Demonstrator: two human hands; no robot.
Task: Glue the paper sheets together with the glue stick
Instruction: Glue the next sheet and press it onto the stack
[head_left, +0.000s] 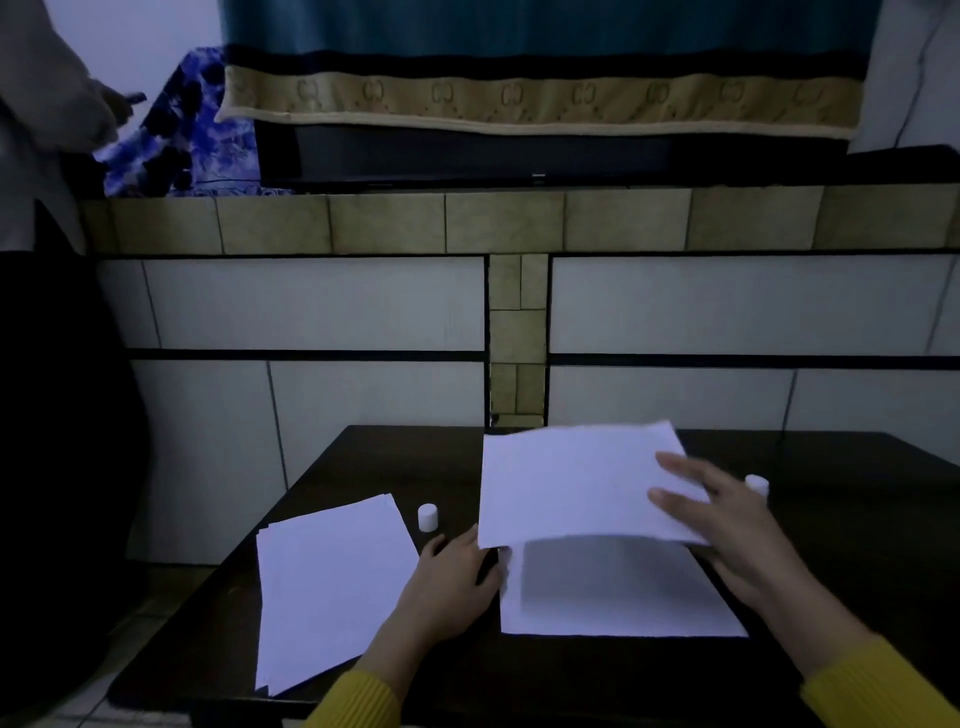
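Left hand (451, 577) at flat sheet's (618, 597) edge, right hand (727, 525) holding raised sheet (566, 483)

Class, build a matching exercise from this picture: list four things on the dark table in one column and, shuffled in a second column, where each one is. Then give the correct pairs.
Column 1
1. stack of sheets
2. lifted sheet
3. flat sheet
4. white cap

Column 2
A. lying on the table under the raised paper, in its shadow
B. standing alone between the pile and the left hand
C. on the left part of the table, slightly fanned
D. held above the table by the right hand

Pairs: 1-C, 2-D, 3-A, 4-B
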